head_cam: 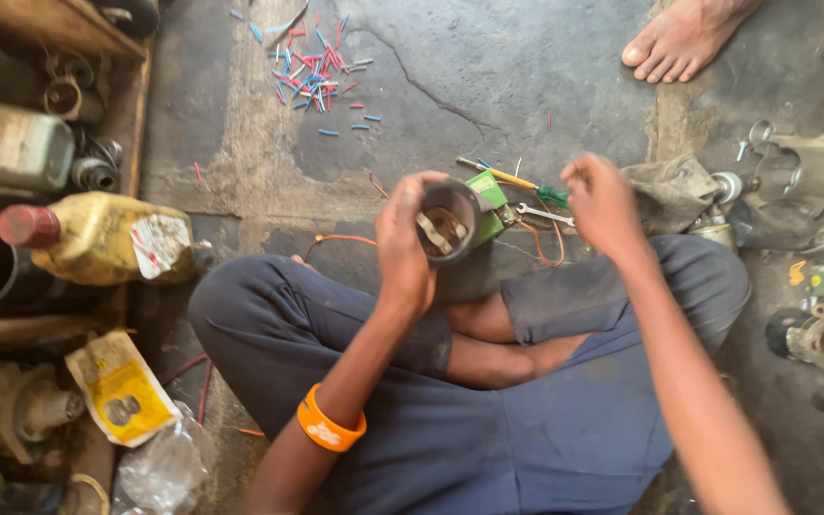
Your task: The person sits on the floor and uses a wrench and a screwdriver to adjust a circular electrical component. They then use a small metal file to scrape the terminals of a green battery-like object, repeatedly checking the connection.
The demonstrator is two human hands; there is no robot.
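grey metal is filling my left hand point(404, 250), which is wrapping closed around a short open cylinder point(448, 221) and tilting its mouth up at me, so the brass-coloured parts inside are showing. i am sitting cross-legged on the cracked concrete floor point(488, 76), holding the cylinder above my knees, just in front of a green box point(488, 191). my right hand point(603, 202) is hanging apart from the cylinder, to its right, with fingers pinched together; i cannot tell whether anything small is sitting between them.

a screwdriver point(517, 181) with a yellow shaft and green handle and a small spanner point(544, 214) are lying on the floor between my hands, beside an orange wire point(550, 250) looping past the box. red and blue sleeve cuttings point(317, 62) are lying scattered farther off, and someone else's bare foot point(681, 40) is resting at the top edge.

as i judge it, the one-handed grip is the weak point: a slip could be sending the cylinder down onto my leg or the concrete, knocking those inner parts. anything tiny leaving my right fingers could be vanishing among the clutter. the wire near my knee could be snagging as i shift.
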